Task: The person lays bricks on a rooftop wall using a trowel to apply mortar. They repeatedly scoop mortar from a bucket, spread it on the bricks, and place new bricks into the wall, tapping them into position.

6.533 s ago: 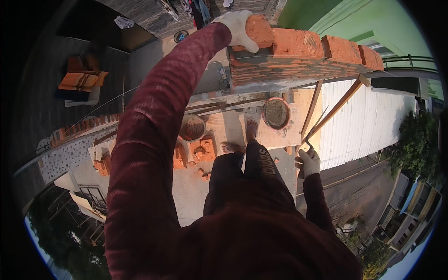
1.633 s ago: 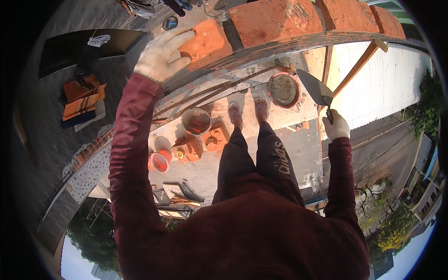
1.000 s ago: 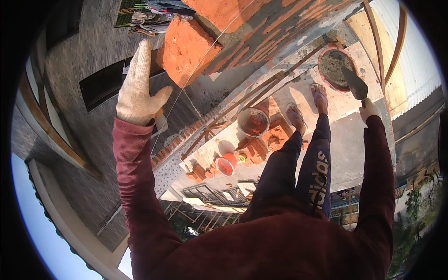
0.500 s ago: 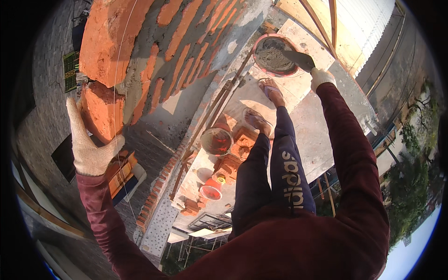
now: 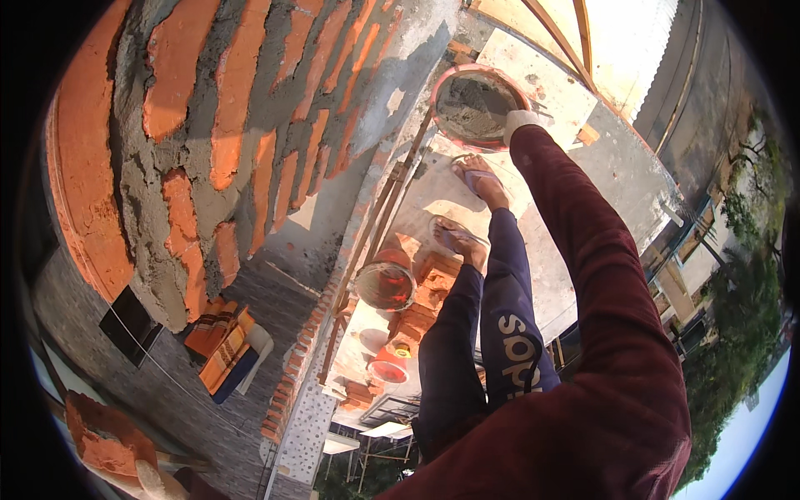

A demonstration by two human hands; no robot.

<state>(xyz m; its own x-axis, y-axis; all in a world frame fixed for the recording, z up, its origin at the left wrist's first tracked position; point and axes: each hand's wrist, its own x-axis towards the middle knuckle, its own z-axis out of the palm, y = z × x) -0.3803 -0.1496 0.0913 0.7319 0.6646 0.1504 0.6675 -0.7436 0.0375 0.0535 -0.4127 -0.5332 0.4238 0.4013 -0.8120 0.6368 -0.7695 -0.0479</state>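
- Currently, head view: left hand point(image 5: 153, 480) has its fingers closed on the brick's point(image 5: 111, 442) lower edge, below-left of the wall's point(image 5: 237, 125) lower end.
- I read right hand point(image 5: 520, 123) at the bucket's point(image 5: 452, 138) right rim, mortar point(image 5: 475, 107) leftward; finger closure I cannot tell.

- Lower left: the gloved left hand point(image 5: 154, 482) grips an orange brick point(image 5: 107, 435).
- Upper centre: the right hand point(image 5: 521, 122), its grip hidden, at a mortar tub point(image 5: 437, 98).
- Upper left: a mortar-streaked brick wall point(image 5: 237, 108).
- Centre: a bucket point(image 5: 403, 287).
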